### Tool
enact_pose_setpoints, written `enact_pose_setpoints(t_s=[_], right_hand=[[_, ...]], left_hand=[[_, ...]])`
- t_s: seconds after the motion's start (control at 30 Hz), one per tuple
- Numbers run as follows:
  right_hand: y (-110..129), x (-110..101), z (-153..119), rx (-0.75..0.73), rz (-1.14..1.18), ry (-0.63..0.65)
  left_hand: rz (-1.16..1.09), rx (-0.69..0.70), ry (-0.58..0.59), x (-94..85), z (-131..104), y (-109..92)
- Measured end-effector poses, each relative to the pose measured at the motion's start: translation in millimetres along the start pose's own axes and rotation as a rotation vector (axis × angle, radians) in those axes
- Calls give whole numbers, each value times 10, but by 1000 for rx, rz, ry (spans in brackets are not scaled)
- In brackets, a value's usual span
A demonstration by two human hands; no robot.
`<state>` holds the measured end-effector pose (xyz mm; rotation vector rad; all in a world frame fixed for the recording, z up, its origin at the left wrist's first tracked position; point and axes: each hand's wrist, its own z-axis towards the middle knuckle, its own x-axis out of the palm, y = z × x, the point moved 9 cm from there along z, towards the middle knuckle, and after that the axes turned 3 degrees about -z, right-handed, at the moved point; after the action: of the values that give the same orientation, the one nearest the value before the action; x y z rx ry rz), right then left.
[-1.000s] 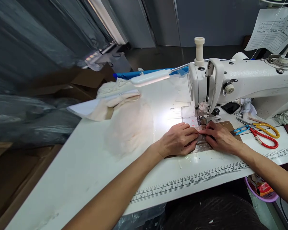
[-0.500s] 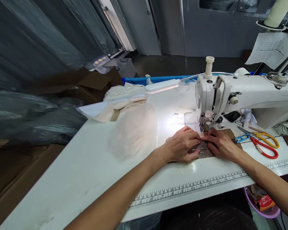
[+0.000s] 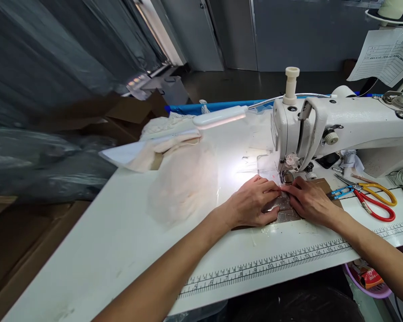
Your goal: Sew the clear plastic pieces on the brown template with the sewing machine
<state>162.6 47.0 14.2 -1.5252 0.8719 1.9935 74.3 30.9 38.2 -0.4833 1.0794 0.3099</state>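
In front of the white sewing machine (image 3: 359,118), a piece of thin sheer fabric (image 3: 286,214) lies on the table close to the presser foot (image 3: 282,177). My left hand (image 3: 254,201) is closed on its left side, thumb and fingers curled together. My right hand (image 3: 309,199) pinches the edge from the right, its fingertips meeting those of the left just below the needle area. Beneath the right hand, a flat brown piece (image 3: 325,185) sticks out. My fingers hide much of the fabric, and stitching cannot be made out.
Scissors with red and yellow handles (image 3: 378,210) and blue-handled snips (image 3: 342,192) lie right of my hands. A pale sheer fabric pile (image 3: 188,183) rests left, below a lamp (image 3: 220,117). A printed ruler (image 3: 265,269) follows the front edge; a purple basket (image 3: 372,293) stands below.
The whole view has shifted slightly, so the machine looks a little higher and larger. Both hands keep nearly the same place and grip on the fabric.
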Motion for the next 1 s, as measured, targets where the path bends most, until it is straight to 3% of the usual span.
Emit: enact_pose_setpoints(t_s=[0.3,0.53,0.73,1.0], right_hand=[[-21,11,3,31,-8,31],[-5,26,10,22,-52,31],[-28,65,24,44,-91,83],[-128,-88,-1,57,155,-26]], left_hand=[[-21,-57,2,11,-3,74],[121,-100,90,77,19,102],[138,-112,84,80,39,134],[130,-129,107,98,46,175]])
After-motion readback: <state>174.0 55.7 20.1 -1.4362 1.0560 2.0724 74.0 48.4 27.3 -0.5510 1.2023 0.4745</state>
